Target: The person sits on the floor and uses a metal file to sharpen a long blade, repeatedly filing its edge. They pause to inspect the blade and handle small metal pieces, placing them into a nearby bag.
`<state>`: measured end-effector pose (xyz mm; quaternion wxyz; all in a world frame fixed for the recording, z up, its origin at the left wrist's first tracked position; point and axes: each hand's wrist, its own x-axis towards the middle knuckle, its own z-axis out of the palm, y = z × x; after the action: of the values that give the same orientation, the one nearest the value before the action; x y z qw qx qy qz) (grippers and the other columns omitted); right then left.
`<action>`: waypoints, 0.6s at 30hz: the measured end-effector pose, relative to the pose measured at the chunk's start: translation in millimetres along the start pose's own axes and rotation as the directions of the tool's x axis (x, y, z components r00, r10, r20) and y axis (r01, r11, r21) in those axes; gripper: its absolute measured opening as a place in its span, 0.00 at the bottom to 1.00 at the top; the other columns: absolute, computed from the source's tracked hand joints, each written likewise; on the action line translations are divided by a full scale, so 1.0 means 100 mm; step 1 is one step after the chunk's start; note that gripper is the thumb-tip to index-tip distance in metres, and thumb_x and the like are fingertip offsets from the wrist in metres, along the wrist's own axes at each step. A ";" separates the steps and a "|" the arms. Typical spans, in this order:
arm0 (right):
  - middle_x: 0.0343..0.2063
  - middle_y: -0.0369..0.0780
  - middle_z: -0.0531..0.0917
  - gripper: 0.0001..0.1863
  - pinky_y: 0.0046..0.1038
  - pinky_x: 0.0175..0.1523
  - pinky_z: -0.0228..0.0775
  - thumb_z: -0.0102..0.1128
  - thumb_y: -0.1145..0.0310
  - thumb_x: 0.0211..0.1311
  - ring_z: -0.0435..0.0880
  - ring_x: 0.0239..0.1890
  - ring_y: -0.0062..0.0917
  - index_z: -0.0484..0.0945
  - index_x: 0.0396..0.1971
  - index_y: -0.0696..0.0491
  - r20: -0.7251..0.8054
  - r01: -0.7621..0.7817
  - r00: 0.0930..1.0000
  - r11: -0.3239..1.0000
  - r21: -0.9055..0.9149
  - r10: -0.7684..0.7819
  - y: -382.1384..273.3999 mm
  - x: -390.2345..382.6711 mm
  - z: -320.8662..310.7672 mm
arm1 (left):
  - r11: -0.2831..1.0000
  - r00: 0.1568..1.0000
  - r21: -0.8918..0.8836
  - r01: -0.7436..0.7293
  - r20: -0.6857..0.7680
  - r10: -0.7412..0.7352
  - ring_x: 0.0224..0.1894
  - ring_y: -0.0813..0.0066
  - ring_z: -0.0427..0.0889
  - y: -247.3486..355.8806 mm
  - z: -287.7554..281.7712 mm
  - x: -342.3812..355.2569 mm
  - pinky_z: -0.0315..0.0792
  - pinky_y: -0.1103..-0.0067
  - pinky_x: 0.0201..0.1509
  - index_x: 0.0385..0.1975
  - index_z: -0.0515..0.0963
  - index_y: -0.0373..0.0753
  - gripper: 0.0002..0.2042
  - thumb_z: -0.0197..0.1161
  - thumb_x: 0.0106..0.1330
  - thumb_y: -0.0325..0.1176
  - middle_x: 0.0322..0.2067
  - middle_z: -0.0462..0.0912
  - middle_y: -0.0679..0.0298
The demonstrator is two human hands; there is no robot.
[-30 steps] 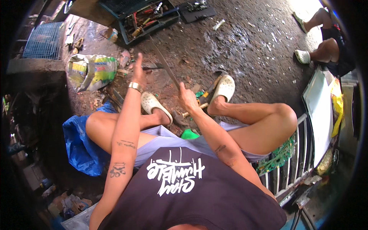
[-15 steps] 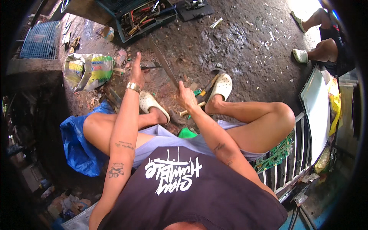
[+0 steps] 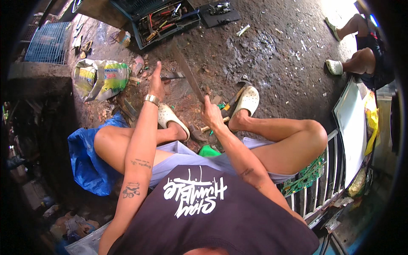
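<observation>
My right hand (image 3: 211, 111) grips a long straight blade (image 3: 189, 72) at its lower end; the blade slants up and away to the left. Beside it, my left hand (image 3: 156, 83) is edge-on with fingers stretched out, apparently holding nothing. A shorter dark blade (image 3: 174, 75) shows just past that hand; whether they touch, I cannot tell. On the dirty floor between my white clogs (image 3: 248, 100) are hammers (image 3: 197, 132) and other tools, with a small green object (image 3: 208, 151) by my shorts.
An open toolbox (image 3: 165, 25) and black mat (image 3: 219, 17) lie ahead, a sack (image 3: 100, 78) and wire cage (image 3: 46, 42) at left, blue tarp (image 3: 89, 161) by my left knee. Another person's legs (image 3: 357, 63), a white panel (image 3: 348, 136) and green circuit boards (image 3: 304, 178) are at right.
My right hand and the long blade have shifted slightly down and to the right. My left hand looks much the same.
</observation>
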<state>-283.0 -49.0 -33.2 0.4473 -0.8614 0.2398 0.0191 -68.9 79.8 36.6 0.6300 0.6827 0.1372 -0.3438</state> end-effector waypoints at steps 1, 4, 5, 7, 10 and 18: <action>0.26 0.60 0.81 0.15 0.58 0.36 0.69 0.54 0.68 0.66 0.80 0.30 0.60 0.64 0.48 0.56 -0.089 0.052 0.995 0.998 0.043 -0.048 -0.04 0.01 0.01 | 1.000 1.000 0.000 0.002 -0.010 -0.002 0.67 0.48 0.65 -0.02 0.00 0.02 0.44 0.26 0.60 0.74 0.52 0.48 0.51 0.55 0.56 0.76 0.68 0.62 0.49; 0.20 0.53 0.80 0.11 0.50 0.28 0.67 0.55 0.68 0.71 0.81 0.26 0.54 0.65 0.46 0.53 -0.408 0.333 0.890 0.902 0.275 -0.205 -0.14 0.01 0.05 | 1.000 0.993 -0.010 -0.021 -0.116 0.020 0.64 0.51 0.68 -0.07 0.03 0.04 0.51 0.30 0.58 0.71 0.58 0.46 0.49 0.58 0.57 0.74 0.63 0.69 0.51; 0.21 0.54 0.81 0.11 0.51 0.29 0.68 0.54 0.67 0.70 0.82 0.27 0.55 0.65 0.47 0.53 -0.430 0.325 0.884 0.904 0.279 -0.185 -0.14 -0.01 0.07 | 0.999 0.994 -0.020 -0.048 -0.100 0.046 0.64 0.52 0.69 -0.08 0.03 0.04 0.53 0.33 0.60 0.70 0.58 0.45 0.48 0.59 0.57 0.73 0.62 0.70 0.52; 0.23 0.56 0.81 0.12 0.54 0.33 0.69 0.52 0.67 0.69 0.82 0.30 0.57 0.65 0.47 0.54 -0.292 0.214 0.945 0.956 0.199 -0.151 -0.11 -0.04 0.11 | 1.000 0.988 -0.024 0.007 -0.157 -0.010 0.58 0.58 0.74 -0.09 0.04 0.02 0.63 0.51 0.64 0.68 0.60 0.45 0.44 0.61 0.59 0.70 0.56 0.75 0.56; 0.26 0.61 0.81 0.15 0.59 0.41 0.68 0.49 0.67 0.66 0.80 0.35 0.62 0.62 0.49 0.55 0.182 -0.151 0.968 0.982 -0.113 0.170 -0.01 -0.07 0.11 | 0.999 0.997 -0.024 -0.043 -0.066 0.041 0.58 0.58 0.75 -0.08 0.03 -0.02 0.62 0.50 0.65 0.69 0.59 0.47 0.44 0.60 0.60 0.69 0.57 0.74 0.56; 0.25 0.60 0.80 0.12 0.56 0.34 0.68 0.52 0.66 0.70 0.81 0.32 0.59 0.64 0.47 0.54 -0.337 0.229 0.930 0.948 0.223 -0.146 -0.10 0.03 0.08 | 0.999 0.997 0.035 -0.003 -0.080 0.006 0.63 0.54 0.70 -0.06 0.08 -0.05 0.41 0.26 0.61 0.72 0.54 0.43 0.51 0.55 0.57 0.76 0.64 0.69 0.54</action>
<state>-274.6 -38.4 -31.0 0.5112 -0.8068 0.2245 -0.1935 -78.9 74.8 35.1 0.6127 0.7072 0.1547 -0.3171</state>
